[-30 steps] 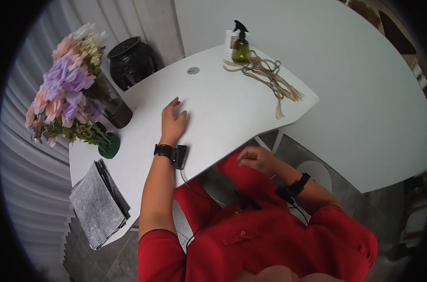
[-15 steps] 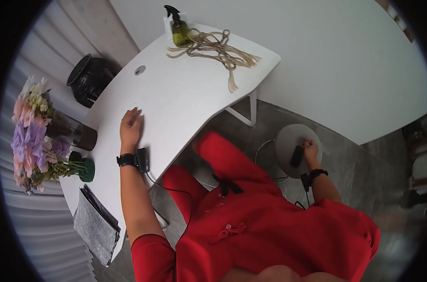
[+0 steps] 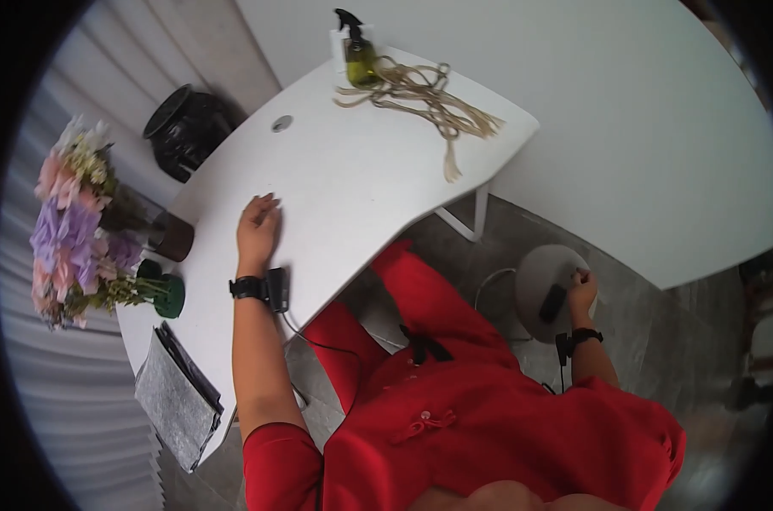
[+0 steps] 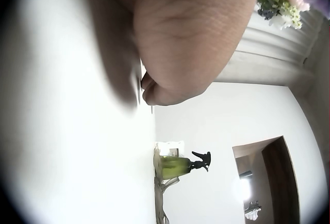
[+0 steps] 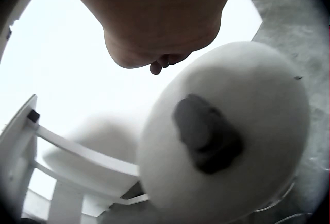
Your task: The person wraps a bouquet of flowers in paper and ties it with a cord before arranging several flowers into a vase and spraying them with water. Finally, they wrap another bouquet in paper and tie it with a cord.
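My left hand [image 3: 258,230] rests on the white table [image 3: 344,196] with its fingers loosely bent and nothing in its grasp. Off to the right, beside the table, my right hand [image 3: 582,294] hovers at the edge of a round grey stool [image 3: 531,281]. On the stool's seat lies a dark, oblong object [image 3: 553,301], apart from the fingers; in the right wrist view this black object [image 5: 206,134] appears blurred. The right fingertips [image 5: 164,62] hang loosely curled, holding nothing that shows.
At the table's far end are a green spray bottle [image 3: 361,66] and tan braided cords [image 3: 433,98]. A flower bunch [image 3: 71,230], a green foam block [image 3: 169,295], a dark vase [image 3: 172,236] and grey felt sheets [image 3: 178,404] stand or lie left. A black pot [image 3: 190,132] is behind.
My right hand has moved from above the lap out to the stool, then slightly away from the dark object. The left hand stays on the table while the head view turns.
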Motion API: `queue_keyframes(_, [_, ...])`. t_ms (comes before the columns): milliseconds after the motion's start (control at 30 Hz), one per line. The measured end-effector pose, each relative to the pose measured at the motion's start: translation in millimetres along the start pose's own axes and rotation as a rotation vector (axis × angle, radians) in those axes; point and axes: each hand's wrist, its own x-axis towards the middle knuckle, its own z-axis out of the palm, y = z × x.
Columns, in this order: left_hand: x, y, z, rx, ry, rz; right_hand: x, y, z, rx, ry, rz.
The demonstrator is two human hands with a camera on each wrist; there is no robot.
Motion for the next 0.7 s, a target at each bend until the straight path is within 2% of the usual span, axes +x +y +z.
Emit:
queue_keyframes(33, [0.0,3.7,-1.5,-0.001,0.0,-0.001,2.1,-37.3,11.2,0.118,0.011,-0.039])
queue_keyframes(100, [-0.1,5.7,-2.1,-0.026,-0.006,-0.014,19.2,-96.6,36.5,0.117,0.046,-0.22])
queue_keyframes(167, [0.2,5.8,-2.9,-0.061,0.006,-0.04,17.1,-188.6,42.0,0.385,-0.048,-0.362])
queue_keyframes(233, [-0.3,8.7,-5.6,-0.101,-0.004,-0.074,18.0,-254.4,53.4,0.579,-0.149,-0.44])
queue_keyframes(333, [-1.6,4.1,-3.2,-0.141,0.04,-0.127,11.6,-329.5,81.9,0.64,-0.355,-0.555])
queue_keyframes(467, [-3.0,8.6,-4.7,-0.173,0.047,-0.163,-20.7,-396.5,136.5,0.564,-0.756,-0.62])
queue_keyframes(533, [-3.7,9.7,-3.2,-0.157,0.081,-0.174,-41.0,-422.3,159.6,0.402,-0.911,-0.706])
queue_keyframes(567, [-2.7,5.6,-1.3,-0.129,0.092,-0.159,-49.6,-436.9,169.6,0.415,-0.939,-0.729])
queue_keyframes(633, [-2.8,1.2,-0.4,-0.077,0.118,-0.144,-72.6,-467.4,190.1,0.517,-1.139,-0.669])
queue_keyframes(667, [-3.5,2.7,-0.6,-0.057,0.133,-0.139,-83.2,-485.0,199.5,0.532,-1.18,-0.691])
queue_keyframes(700, [-5.3,6.3,-2.0,-0.043,0.138,-0.135,-91.8,-502.6,207.8,0.515,-1.213,-0.636])
